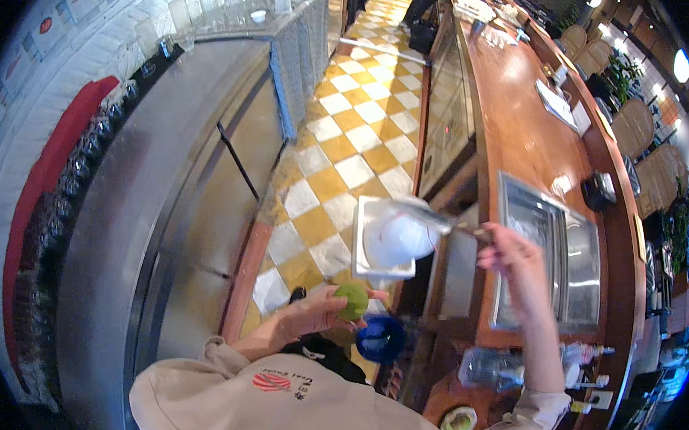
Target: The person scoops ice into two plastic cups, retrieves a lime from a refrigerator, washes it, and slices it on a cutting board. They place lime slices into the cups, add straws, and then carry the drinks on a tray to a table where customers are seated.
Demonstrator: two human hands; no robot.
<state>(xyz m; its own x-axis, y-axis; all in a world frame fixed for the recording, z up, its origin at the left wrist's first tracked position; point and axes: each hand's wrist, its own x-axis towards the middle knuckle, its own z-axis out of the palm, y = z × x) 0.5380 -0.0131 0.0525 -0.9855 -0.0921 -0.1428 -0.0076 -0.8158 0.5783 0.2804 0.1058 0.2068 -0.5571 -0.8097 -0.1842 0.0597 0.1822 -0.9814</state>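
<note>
My left hand (321,310) holds a round green fruit (351,303), most likely a lime, in front of my body. Held out over the floor, my right hand (512,257) grips the handle of a metal tool (431,216) that looks like a knife. Its blade is blurred and points left. Beneath the blade stands a white bin (360,265) lined with a pale plastic bag (399,240). Nearer to me, just right of the fruit, is a blue bucket (380,338).
A metal sink or ice well (548,259) is set into the wooden counter (502,100) on my right. A small bowl (459,422) and a clear plastic container (489,369) are close by. Steel fridge doors (219,206) line the left. A person (422,8) stands far down the aisle.
</note>
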